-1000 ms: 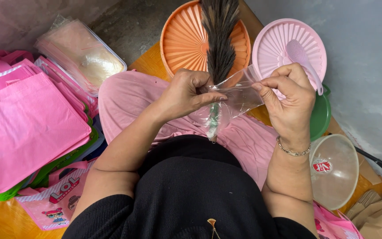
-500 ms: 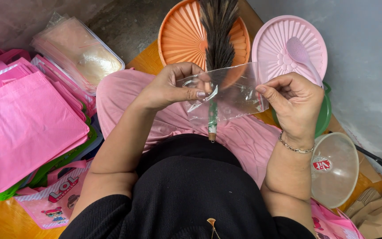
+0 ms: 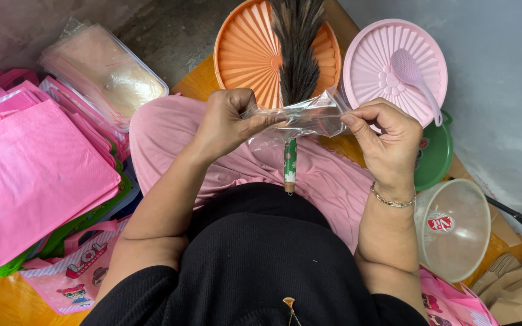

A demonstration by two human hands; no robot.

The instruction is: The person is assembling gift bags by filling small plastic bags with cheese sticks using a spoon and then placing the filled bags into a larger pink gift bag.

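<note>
My left hand (image 3: 228,124) and my right hand (image 3: 382,133) each pinch one end of a clear plastic bag (image 3: 306,118), stretched between them above my lap. A feather duster (image 3: 297,54) with dark bristles and a green patterned handle (image 3: 289,166) lies along my pink-clad lap, its bristles over the orange lid. The bag crosses it where the bristles meet the handle. I cannot tell whether the duster is inside the bag.
An orange ribbed round lid (image 3: 246,51) and a pink round lid (image 3: 382,66) with a pink spoon (image 3: 415,75) lie ahead. A green lid (image 3: 436,157) and clear bowl (image 3: 454,226) sit at right. Pink tote bags (image 3: 25,175) and packaged goods (image 3: 101,75) are stacked left.
The bag, crumpled a second ago and spread wide half a second ago, is now pulled narrow and taut. My hands have drawn level, and the duster stays on my lap.
</note>
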